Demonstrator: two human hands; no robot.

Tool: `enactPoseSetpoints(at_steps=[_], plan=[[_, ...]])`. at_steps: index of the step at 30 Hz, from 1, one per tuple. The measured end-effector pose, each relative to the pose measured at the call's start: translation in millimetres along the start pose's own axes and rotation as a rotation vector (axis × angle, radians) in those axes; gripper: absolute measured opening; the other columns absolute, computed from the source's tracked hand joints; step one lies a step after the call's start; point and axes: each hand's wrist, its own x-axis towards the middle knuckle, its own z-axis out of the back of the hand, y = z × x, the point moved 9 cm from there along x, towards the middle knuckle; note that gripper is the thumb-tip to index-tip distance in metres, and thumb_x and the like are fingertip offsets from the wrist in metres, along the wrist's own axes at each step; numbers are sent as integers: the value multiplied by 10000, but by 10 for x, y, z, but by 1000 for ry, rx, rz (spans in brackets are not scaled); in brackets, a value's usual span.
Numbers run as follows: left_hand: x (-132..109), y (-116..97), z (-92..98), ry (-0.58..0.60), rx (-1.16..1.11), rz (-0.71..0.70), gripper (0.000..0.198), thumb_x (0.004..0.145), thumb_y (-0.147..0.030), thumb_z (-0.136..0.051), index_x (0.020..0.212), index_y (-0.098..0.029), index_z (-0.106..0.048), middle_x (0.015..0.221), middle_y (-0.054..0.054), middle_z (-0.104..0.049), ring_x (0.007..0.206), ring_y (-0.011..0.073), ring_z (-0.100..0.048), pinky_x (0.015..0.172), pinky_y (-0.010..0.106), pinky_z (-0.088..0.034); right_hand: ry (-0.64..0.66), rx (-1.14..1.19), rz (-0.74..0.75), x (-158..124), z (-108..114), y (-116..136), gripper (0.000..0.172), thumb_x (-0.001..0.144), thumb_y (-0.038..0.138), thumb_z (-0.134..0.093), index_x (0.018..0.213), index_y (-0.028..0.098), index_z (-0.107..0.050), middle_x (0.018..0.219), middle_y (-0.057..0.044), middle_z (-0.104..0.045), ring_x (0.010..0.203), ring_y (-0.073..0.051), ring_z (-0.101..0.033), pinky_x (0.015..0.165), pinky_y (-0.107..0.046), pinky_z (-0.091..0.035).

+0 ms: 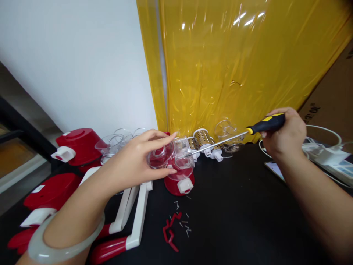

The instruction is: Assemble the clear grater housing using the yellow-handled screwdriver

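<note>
"Is that screwdriver (259, 126) set right?"

"Hard to say from here; its tip comes to the clear plastic of the red machine (171, 187), but I can't tell whether it sits in a screw head. I'd hold the shaft (220, 142) straight, press gently and turn slowly, as that plastic could crack"

"And the hands?"

"The left hand (138, 158) has thumb and forefinger spread apart around the clear top (162, 156), gripping it between them; a firm brace there should stop it twisting. The right hand (286, 136) has its fingers curled round the handle (271, 121)"

"What does the machine look like?"

"It stands on the black table (234, 206), near the yellow curtain (204, 84), just beyond the loose screws (188, 229): round red foot, white knob (185, 186) on its near side, see-through upper part"
</note>
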Motion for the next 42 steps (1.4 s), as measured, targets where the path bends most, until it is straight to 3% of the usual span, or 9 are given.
enactPoseSetpoints(at_steps=[3, 9, 22, 31, 34, 38, 40, 42], plan=[[2, -9, -1, -5, 3, -12, 714, 808, -469, -802, 1454, -282, -561, 1282, 109, -648, 1134, 266, -642, 993, 425, -538, 24, -37, 89, -23, -40, 78, 284, 853, 379, -574, 672, 161, -578, 504, 46, -479, 320, -64, -410, 294, -168, -311], [3, -21, 4, -4, 17, -19, 708, 815, -466, -799, 1455, -283, -559, 1279, 107, -648, 1132, 263, -643, 996, 420, -537, 22, -69, 91, -20, -28, 22, 396, 875, 502, -595, 665, 169, -560, 479, 46, -494, 282, -78, -397, 261, -192, -284], [2, 9, 19, -17, 47, -21, 709, 807, -440, -809, 1452, -283, -561, 1260, 95, -655, 1115, 251, -646, 1009, 424, -528, 0, -85, -31, -14, -6, -119, 287, 876, 372, -579, 679, 166, -549, 477, 63, -471, 289, -70, -394, 278, -182, -302], [-6, 21, 18, -25, 38, -19, 710, 804, -457, -807, 1450, -283, -566, 1260, 101, -653, 1109, 256, -647, 1004, 427, -529, 19, -110, 15, -43, -49, -18, 311, 873, 401, -578, 663, 173, -552, 462, 63, -453, 286, -79, -386, 275, -197, -303], [-8, 23, 14, -22, 33, -17, 718, 799, -470, -808, 1449, -284, -567, 1258, 102, -655, 1109, 258, -647, 1005, 429, -529, 10, -52, -34, 0, -34, -32, 287, 840, 367, -517, 628, 178, -553, 498, 32, -478, 337, -104, -455, 291, -211, -350], [-12, 36, 19, -23, 28, -4, 715, 802, -472, -805, 1451, -291, -566, 1264, 100, -651, 1116, 261, -643, 1014, 435, -526, 95, 71, -108, 64, -84, 1, 220, 729, 312, -496, 692, 152, -642, 701, -48, -616, 521, -137, -606, 392, -239, -480], [-12, 37, 19, -21, 25, 0, 712, 801, -469, -806, 1448, -290, -569, 1264, 102, -650, 1117, 262, -641, 1018, 439, -524, 181, 62, -108, 62, -145, 59, 187, 698, 305, -579, 755, 153, -671, 716, -36, -620, 528, -139, -604, 385, -240, -479], [-10, 33, 19, -18, 25, 2, 711, 800, -471, -805, 1447, -288, -571, 1259, 103, -652, 1115, 262, -640, 1018, 440, -525, 233, 43, -80, 43, -188, 123, 186, 701, 343, -683, 770, 172, -664, 606, 6, -575, 437, -127, -538, 332, -228, -425]])
